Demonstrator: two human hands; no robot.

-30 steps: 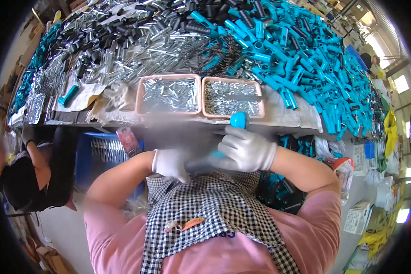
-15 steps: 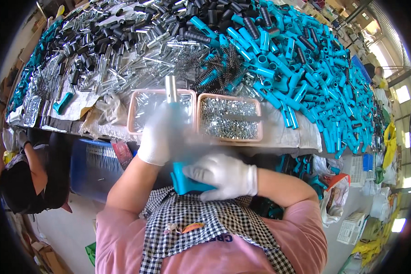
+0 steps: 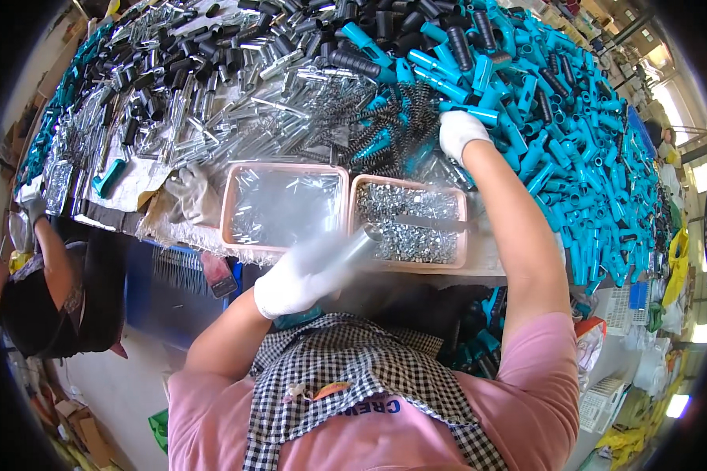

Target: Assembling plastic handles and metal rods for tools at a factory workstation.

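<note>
Reaching into the teal plastic handles (image 3: 573,149), the right hand (image 3: 459,132) closes on one; the left hand (image 3: 294,279) pinches a blurred metal tube (image 3: 353,247). Both look rigid, light, best gripped mid-shaft.

You are in an assembly workshop or small factory. The surface (image 3: 495,259) in front of you is heaped with teal plastic handles (image 3: 573,149), black grips (image 3: 173,63), metal tubes (image 3: 236,118) and coiled springs (image 3: 385,125). Two pink trays (image 3: 346,188) of small metal parts sit at its near edge. Another person (image 3: 47,290) works at its left end.
</note>
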